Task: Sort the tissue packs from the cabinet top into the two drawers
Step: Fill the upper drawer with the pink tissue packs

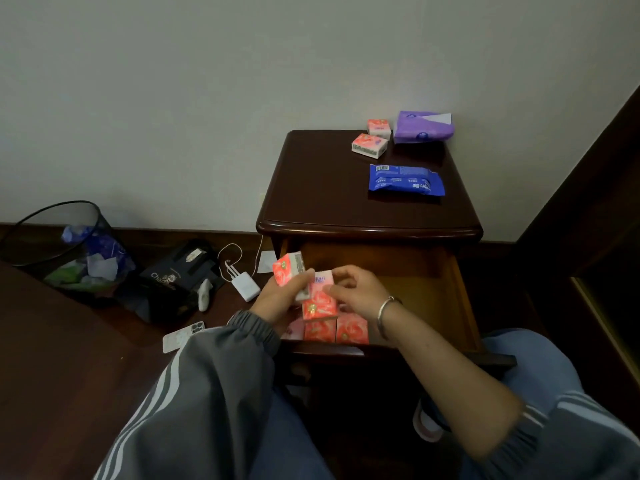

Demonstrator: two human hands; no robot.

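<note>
The dark wooden cabinet (322, 188) has its top drawer (429, 282) pulled open. My left hand (280, 299) grips a small pink tissue pack (289, 268) above the drawer's front left. My right hand (356, 289) pinches another pink pack (320, 299) just beside it, over the drawer. Several pink packs (341, 330) stand in a row at the drawer's front. On the cabinet top lie two small pink packs (369, 145) (379, 127), a purple tissue pack (423, 127) and a blue pack (405, 180).
A mesh waste bin (65, 244) with paper stands on the floor at the left. Beside it lie a dark box (173, 275), a white charger with cable (245, 285) and a phone (183, 336). Dark wooden furniture (602, 209) rises at the right. My knees frame the cabinet.
</note>
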